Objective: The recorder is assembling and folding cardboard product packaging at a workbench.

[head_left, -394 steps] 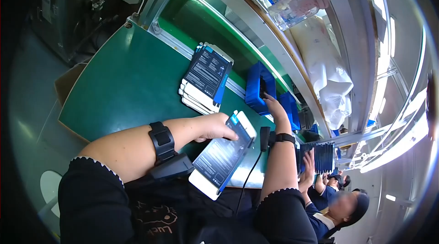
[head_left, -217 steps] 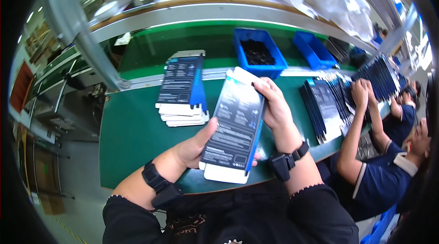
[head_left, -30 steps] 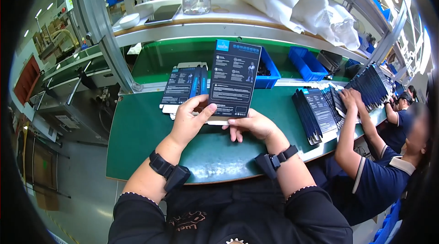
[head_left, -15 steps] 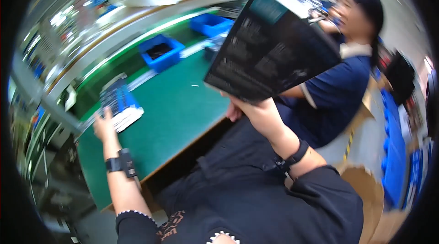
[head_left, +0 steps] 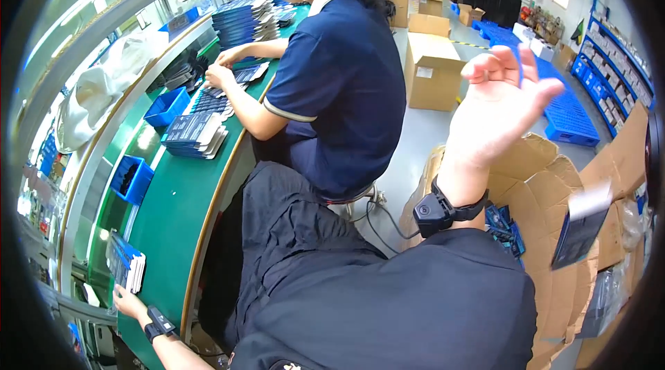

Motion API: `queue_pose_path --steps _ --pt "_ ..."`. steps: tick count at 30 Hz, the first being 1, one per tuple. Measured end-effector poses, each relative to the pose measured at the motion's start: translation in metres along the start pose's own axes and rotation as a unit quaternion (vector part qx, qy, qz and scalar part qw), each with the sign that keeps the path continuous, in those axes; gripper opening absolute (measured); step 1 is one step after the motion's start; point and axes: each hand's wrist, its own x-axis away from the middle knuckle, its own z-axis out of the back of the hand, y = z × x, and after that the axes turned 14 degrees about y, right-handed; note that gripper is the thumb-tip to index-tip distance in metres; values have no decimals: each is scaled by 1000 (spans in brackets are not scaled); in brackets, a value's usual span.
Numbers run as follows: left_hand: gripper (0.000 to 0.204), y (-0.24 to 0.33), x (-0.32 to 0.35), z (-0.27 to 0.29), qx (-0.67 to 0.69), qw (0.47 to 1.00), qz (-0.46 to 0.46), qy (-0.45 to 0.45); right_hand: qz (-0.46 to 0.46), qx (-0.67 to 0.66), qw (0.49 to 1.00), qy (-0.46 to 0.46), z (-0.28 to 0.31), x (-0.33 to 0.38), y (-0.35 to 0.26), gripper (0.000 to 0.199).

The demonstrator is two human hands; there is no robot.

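Note:
My right hand [head_left: 495, 103] is raised with its fingers spread and nothing in it. To its right, a dark flat package [head_left: 580, 235] with a blurred white edge hangs in the air, apart from the hand. It is over the open cardboard carton [head_left: 547, 280], where several blue-and-dark packages [head_left: 504, 228] lie. On the green table [head_left: 170, 231] at the left, my left hand [head_left: 130, 303] lies against the near end of a small stack of flat dark-and-blue packages [head_left: 127, 265]. Its fingers reach out along the stack.
A co-worker [head_left: 339, 86] sits farther along the table, hands on flat packages. Close by are a package stack [head_left: 194, 136] and blue bins [head_left: 131, 181]. A taller carton [head_left: 431, 68], blue pallets [head_left: 571, 117] and a blue shelf rack [head_left: 609, 72] stand on the right.
My right hand has swung right, away from the table, and let go of the dark package. The view has turned right. My left hand stays by the small stack.

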Motion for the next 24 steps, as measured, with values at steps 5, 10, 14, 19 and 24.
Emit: queue_pose_path --steps 5,10,14,19,24 --pt "38 -3 21 48 -17 986 -54 -154 -227 77 960 -144 23 17 34 31" --pt "66 49 69 131 -249 922 -52 -291 -225 121 940 -225 17 36 59 25" --pt "69 60 73 141 -255 921 -32 -291 -282 133 901 -301 8 68 80 21" --pt "70 57 71 139 -269 915 -36 -300 -401 94 830 -376 -10 134 109 17" --pt "68 58 73 142 -290 908 -33 -302 -502 158 704 -477 -26 228 143 17"
